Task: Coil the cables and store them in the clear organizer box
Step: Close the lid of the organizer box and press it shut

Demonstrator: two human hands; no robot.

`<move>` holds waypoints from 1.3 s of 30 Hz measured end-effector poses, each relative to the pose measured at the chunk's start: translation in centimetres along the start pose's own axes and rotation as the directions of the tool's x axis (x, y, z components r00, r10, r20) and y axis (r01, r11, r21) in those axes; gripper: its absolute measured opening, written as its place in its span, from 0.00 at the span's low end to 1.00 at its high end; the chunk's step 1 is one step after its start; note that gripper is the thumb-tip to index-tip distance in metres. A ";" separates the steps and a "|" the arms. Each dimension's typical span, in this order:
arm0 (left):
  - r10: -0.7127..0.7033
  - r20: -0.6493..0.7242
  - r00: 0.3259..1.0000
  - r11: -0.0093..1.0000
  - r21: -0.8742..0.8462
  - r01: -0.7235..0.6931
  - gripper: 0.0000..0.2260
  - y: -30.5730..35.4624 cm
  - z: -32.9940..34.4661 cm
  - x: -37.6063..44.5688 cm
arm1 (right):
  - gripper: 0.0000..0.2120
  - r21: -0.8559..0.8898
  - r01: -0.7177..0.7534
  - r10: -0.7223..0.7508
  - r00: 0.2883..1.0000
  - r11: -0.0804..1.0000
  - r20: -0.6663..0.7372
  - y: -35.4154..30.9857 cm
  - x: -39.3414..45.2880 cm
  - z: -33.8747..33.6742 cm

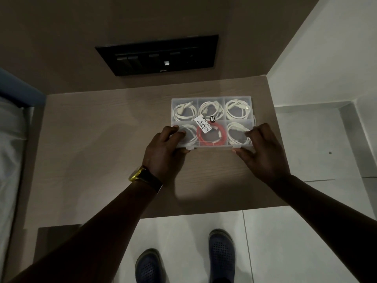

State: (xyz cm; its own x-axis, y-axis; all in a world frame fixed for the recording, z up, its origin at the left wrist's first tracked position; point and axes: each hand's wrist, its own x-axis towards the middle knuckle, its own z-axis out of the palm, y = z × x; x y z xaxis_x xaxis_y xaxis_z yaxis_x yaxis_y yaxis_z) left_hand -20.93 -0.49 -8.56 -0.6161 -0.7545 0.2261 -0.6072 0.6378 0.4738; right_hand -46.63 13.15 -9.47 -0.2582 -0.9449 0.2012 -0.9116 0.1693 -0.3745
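The clear organizer box (212, 98) lies on the wooden table (102, 139) with its lid down and a price label (202, 123) on top. Coiled white cables (237, 109) fill five of its compartments, and a coiled red cable (212, 135) lies in the near middle one. My left hand (165, 148) grips the box's near left corner, fingers on the lid and thumb by the left latch (189, 148). My right hand (259, 148) grips the near right corner, its thumb beside the right latch (236, 147).
A black switch panel (157, 55) is set in the wall behind the table. A bed (10, 139) stands at the left, a white wall (326, 58) at the right. My feet in dark clogs (221, 254) stand on the pale tiled floor below the table's front edge.
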 end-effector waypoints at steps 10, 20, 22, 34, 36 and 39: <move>-0.483 0.003 0.876 0.699 -0.602 0.387 0.14 0.1 -0.7 0.1 | 0.14 0.572 -0.441 0.489 0.869 0.692 0.078 -0.8 2.9 -0.8; -0.780 0.194 0.595 0.265 -0.759 0.594 0.17 -1.6 0.0 4.5 | 0.14 0.791 -0.611 0.721 0.558 0.022 0.411 -1.5 7.4 -1.4; -0.795 0.199 0.573 0.237 -0.768 0.595 0.15 -2.1 0.1 5.4 | 0.12 0.780 -0.625 0.734 0.528 -0.004 0.428 -1.5 8.3 -1.3; -0.791 0.141 0.595 0.301 -0.757 0.580 0.11 -3.0 0.3 6.8 | 0.11 0.772 -0.625 0.744 0.460 -0.115 0.484 -2.0 9.9 -1.0; -0.779 0.132 0.613 0.329 -0.746 0.579 0.12 -3.0 0.3 6.8 | 0.11 0.776 -0.622 0.746 0.467 -0.105 0.475 -2.1 9.8 -1.0; -0.787 0.119 0.606 0.348 -0.725 0.594 0.10 -2.8 0.3 6.8 | 0.11 0.781 -0.618 0.746 0.479 -0.087 0.462 -2.2 9.7 -1.1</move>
State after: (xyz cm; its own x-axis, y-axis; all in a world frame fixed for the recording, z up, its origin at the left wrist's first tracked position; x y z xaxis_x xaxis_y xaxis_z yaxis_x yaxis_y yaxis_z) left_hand -23.56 -7.33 -8.60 0.0450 -0.9405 -0.3369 -0.2141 -0.3384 0.9163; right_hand -47.46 3.90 -5.72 -0.6566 -0.4557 -0.6010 0.4885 0.3502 -0.7992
